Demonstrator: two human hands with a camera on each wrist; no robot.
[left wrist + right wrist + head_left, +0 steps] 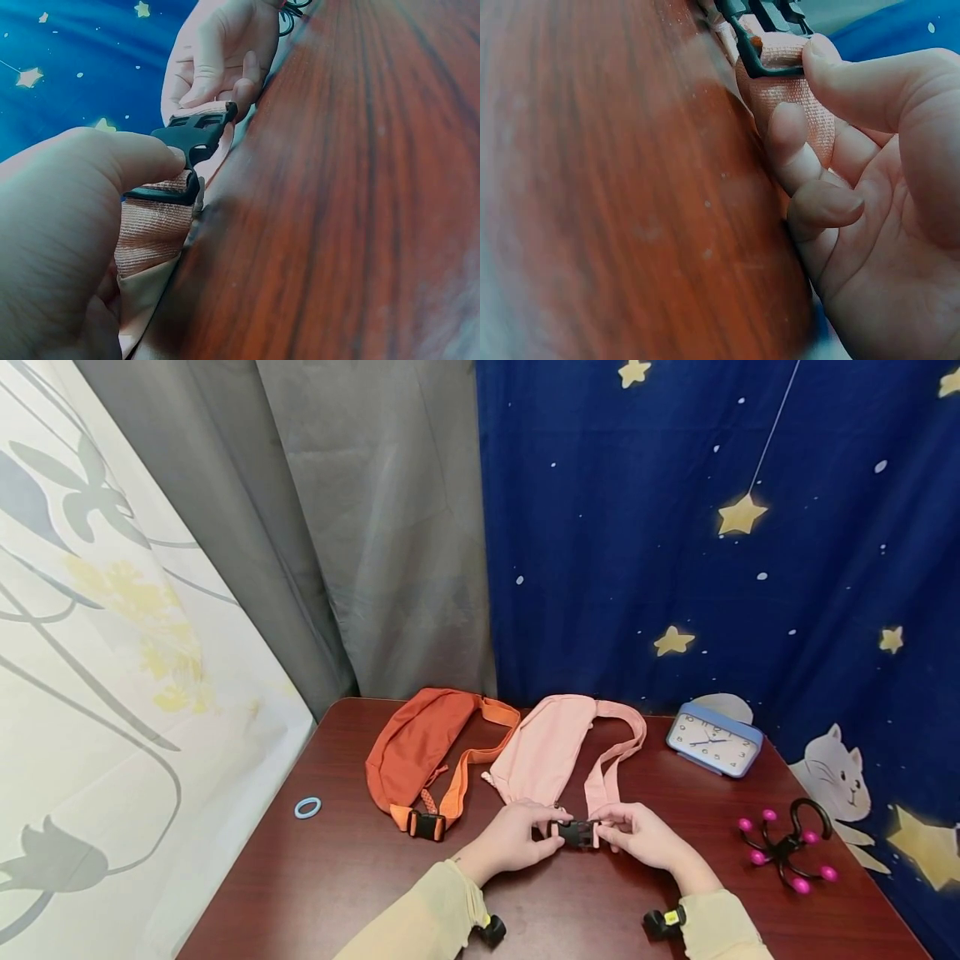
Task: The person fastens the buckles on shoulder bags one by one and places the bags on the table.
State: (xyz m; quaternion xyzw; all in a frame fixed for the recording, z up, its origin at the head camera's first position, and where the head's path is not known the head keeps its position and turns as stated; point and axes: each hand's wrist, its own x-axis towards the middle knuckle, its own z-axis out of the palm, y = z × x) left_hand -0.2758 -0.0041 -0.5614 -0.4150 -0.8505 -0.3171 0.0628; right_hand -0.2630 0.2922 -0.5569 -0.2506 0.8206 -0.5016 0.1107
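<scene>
A pink waist bag [543,747] lies on the table, its strap [633,722] looping to the right and down to a black side-release buckle [576,833]. My left hand [516,839] pinches the buckle's left part between thumb and fingers. On the other side, my right hand [643,837] grips the strap end at the buckle's right part. In the left wrist view the two parts of the buckle [184,137] are lined up and meet, with the left thumb lying over it. The right wrist view shows the right thumb on the edge of the buckle frame, beside ribbed pink webbing [795,105].
Left of the pink bag lies an orange waist bag [423,743] with its black buckle [426,825] fastened. A blue ring [307,808] is at the table's left. To the right stand a blue clock [714,739] and a black hooked massager with pink tips [786,847].
</scene>
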